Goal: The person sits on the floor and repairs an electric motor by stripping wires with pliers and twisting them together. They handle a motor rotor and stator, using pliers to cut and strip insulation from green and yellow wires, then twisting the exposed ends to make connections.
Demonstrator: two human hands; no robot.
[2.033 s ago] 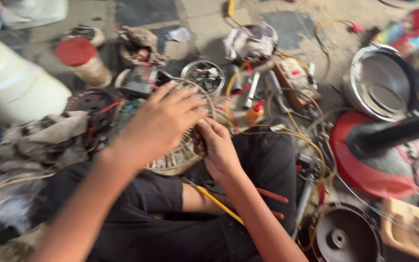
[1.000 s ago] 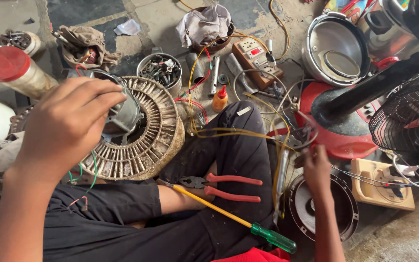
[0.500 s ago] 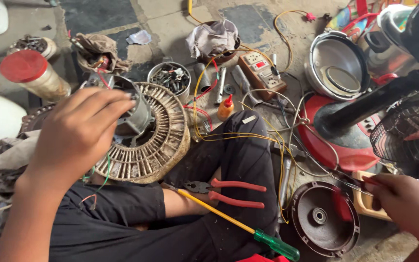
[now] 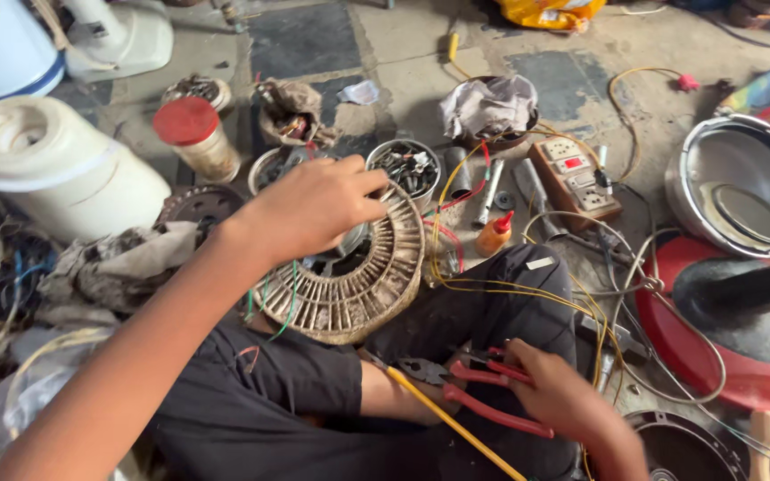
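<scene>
My left hand (image 4: 309, 209) rests on top of a round fan motor stator (image 4: 358, 289) with a ribbed rim, gripping its upper edge as it leans on my lap. Green and red wires hang from under the stator. My right hand (image 4: 559, 392) closes around the red handles of a pair of pliers (image 4: 465, 387) lying on my black trouser leg. A screwdriver with a yellow shaft (image 4: 452, 423) lies just below the pliers, across my lap.
A metal bowl of small parts (image 4: 407, 165), an orange-capped bottle (image 4: 496, 233), a brown socket box (image 4: 577, 174), yellow wires (image 4: 528, 294), a steel pot (image 4: 733, 191) and a red fan base (image 4: 741, 356) surround me. A white jug (image 4: 55, 169) and red-lidded jar (image 4: 193, 134) stand left.
My right hand has come back from the round motor cover at the right and now grips the red pliers on my lap. The left hand stays on the stator.
</scene>
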